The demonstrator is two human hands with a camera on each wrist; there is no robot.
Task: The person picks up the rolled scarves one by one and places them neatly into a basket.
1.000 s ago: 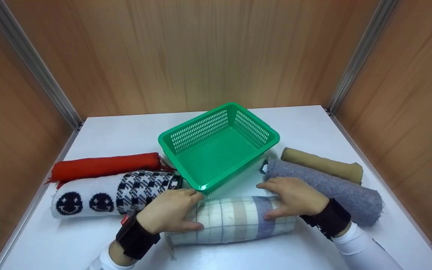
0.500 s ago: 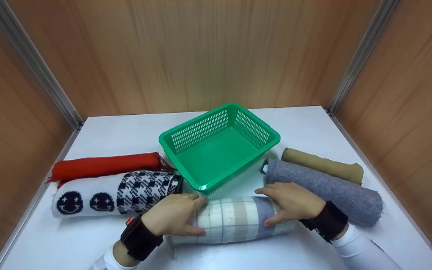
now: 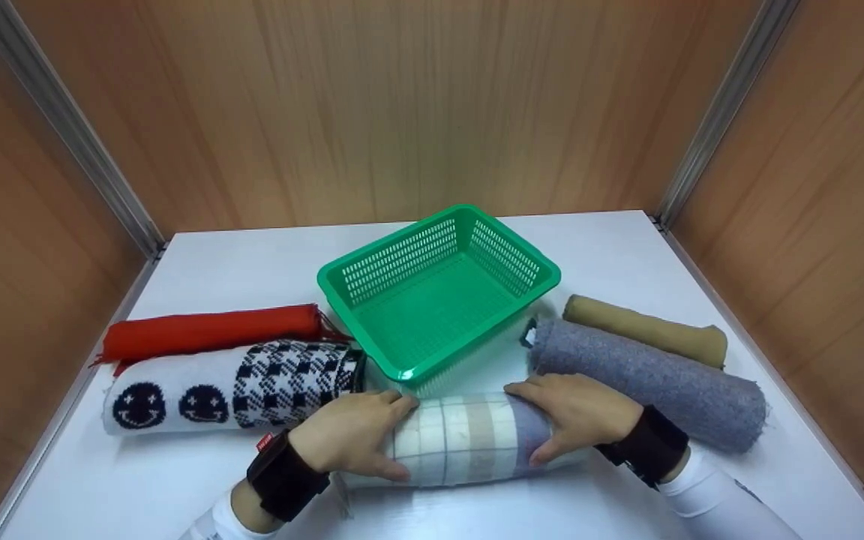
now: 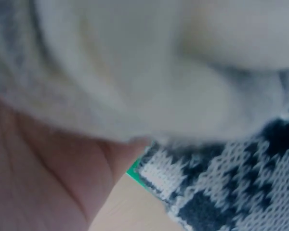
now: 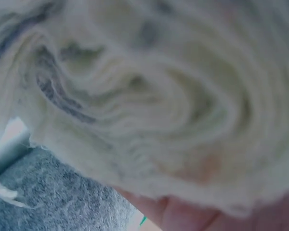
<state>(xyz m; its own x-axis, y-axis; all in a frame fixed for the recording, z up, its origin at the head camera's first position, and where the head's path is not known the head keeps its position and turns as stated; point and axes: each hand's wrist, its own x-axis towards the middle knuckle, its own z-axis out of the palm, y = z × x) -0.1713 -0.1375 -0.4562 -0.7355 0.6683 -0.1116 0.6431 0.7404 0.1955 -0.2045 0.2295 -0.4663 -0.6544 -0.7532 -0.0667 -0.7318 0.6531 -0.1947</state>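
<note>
A rolled plaid scarf (image 3: 458, 439), white with beige and purple bands, lies crosswise at the front of the white table. My left hand (image 3: 357, 433) grips its left end, thumb on the near side and fingers over the far side. At the other end my right hand (image 3: 586, 411) holds it the same way, thumb across the purple band. The right wrist view looks onto the coiled layers of the roll's end (image 5: 149, 101), with part of the palm (image 5: 188, 214) below. In the left wrist view the blurred fabric (image 4: 120, 72) rests against the palm (image 4: 43, 173).
Behind the roll stands a green basket (image 3: 439, 300), set at an angle. To the left lie a red rolled scarf (image 3: 214, 332) and a black-and-white patterned one (image 3: 282, 382). A grey roll (image 3: 649, 382) and an olive roll (image 3: 646, 331) lie right. Wooden panels enclose the table.
Both hands have drawn slightly inward and toward the near edge, closing in on the roll's ends. The scarf, basket and other rolls have stayed in place.
</note>
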